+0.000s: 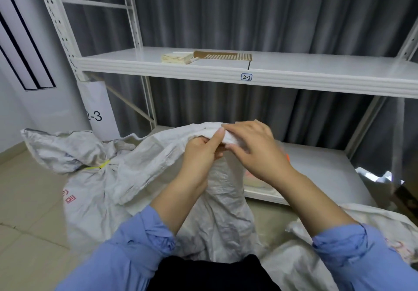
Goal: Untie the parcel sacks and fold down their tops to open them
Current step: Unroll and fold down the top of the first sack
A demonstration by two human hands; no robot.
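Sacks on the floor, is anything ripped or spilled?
Nothing looks ripped or spilled; the sacks are just crumpled. The left sack is tied shut with a yellow tie, and the left hand and right hand grip the rolled top of the middle sack.

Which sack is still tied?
The left sack: a yellow tie cinches its neck. The middle sack, held by the left hand and right hand, shows no tie.
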